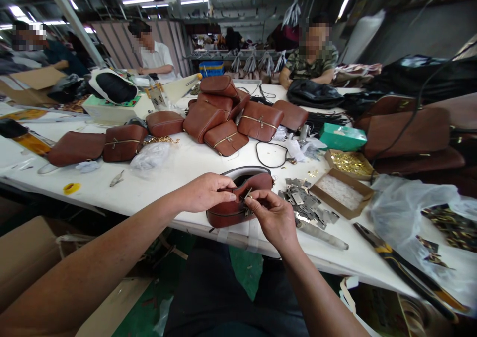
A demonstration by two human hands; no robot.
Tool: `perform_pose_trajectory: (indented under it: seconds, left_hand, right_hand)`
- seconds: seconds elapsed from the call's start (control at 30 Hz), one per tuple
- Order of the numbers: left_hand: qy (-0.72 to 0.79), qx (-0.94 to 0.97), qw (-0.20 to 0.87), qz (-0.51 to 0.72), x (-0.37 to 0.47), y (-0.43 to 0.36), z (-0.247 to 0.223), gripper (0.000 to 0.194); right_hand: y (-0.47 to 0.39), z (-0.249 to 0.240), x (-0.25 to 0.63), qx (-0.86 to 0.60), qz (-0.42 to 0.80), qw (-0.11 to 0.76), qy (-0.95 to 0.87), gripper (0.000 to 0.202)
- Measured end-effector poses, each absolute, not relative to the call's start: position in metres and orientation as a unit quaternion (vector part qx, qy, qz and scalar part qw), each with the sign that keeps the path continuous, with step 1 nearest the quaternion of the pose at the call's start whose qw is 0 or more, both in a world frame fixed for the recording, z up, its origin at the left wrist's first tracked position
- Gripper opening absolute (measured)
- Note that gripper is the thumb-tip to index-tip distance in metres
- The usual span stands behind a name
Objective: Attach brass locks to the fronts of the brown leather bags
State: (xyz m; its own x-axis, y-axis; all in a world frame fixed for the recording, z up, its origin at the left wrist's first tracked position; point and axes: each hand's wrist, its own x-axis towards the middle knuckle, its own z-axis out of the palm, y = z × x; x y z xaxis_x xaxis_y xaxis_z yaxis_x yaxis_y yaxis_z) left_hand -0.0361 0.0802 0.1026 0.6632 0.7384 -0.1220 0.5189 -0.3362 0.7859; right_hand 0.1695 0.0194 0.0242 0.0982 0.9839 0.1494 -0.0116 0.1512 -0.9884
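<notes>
A brown leather bag (227, 216) stands open at the table's front edge, its dark inside showing at the top. My left hand (206, 192) grips the bag's upper rim between thumb and fingers. Against the front of the bag, my right hand (270, 212) pinches a small metal piece (248, 194) between thumb and forefinger. Flat grey metal plates (307, 201) lie in a loose pile just right of the bag.
Several brown bags (223, 113) are heaped behind. Boxes of gold pieces (350, 163) and pale pieces (339, 193), pliers (402, 267) and a plastic bag (402, 212) lie at right. Yellow tape (72, 188) lies at left. People sit across the table.
</notes>
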Motion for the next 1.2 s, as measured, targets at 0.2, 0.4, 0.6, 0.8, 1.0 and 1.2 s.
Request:
perform_pose_trajectory:
  seconds: [0.2,0.4,0.6,0.8,1.0,1.2]
  left_hand:
    - [0.389,0.788,0.457,0.138,-0.036,0.081,0.1,0.027]
    - [0.387,0.791,0.455,0.13,-0.037,0.083,0.098,0.028]
    - [0.393,0.793,0.448,0.126,-0.033,0.08,0.098,0.028]
    - [0.43,0.825,0.333,0.152,-0.029,0.066,0.094,0.027]
    - [0.467,0.84,0.219,0.171,-0.025,0.046,0.088,0.021]
    - [0.405,0.888,0.121,0.182,-0.031,0.028,0.092,0.017]
  right_hand:
    - [0.023,0.028,0.169,-0.475,0.455,0.565,-0.498,0.021]
    - [0.025,0.026,0.17,-0.466,0.477,0.559,-0.493,0.023]
    - [0.023,0.025,0.169,-0.489,0.452,0.548,-0.506,0.022]
    - [0.014,0.026,0.161,-0.533,0.323,0.544,-0.562,0.016]
    - [0.006,0.037,0.187,-0.431,0.273,0.509,-0.693,0.004]
    - [0.004,0.063,0.218,-0.421,0.067,0.418,-0.802,0.043]
